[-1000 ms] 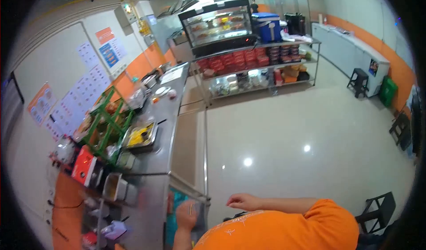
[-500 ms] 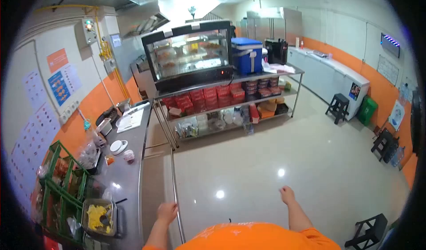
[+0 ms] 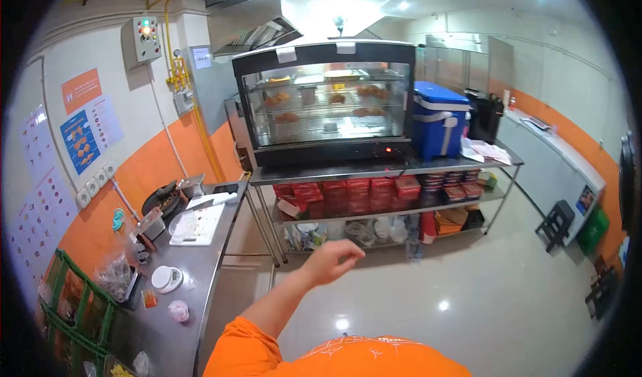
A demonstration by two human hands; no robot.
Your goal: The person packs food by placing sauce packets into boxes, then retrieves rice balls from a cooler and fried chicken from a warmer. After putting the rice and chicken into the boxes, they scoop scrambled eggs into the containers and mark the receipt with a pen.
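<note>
Glass-fronted cabinet point(image 3: 324, 106), upper centre, holds browned food point(image 3: 370, 92) above stacked red boxes point(image 3: 358, 190), the left hand point(image 3: 329, 262) empty with fingers loosely curled, the right's unseen, so I cannot tell.

You've room over the floor point(image 3: 394, 290), R of the counter point(image 3: 160, 337). Ahead, the rack point(image 3: 334, 174) w/ the glass case point(image 3: 328, 103) & blue box point(image 3: 438, 133) blocks you; a black stool point(image 3: 556, 223) stands far R.
</note>
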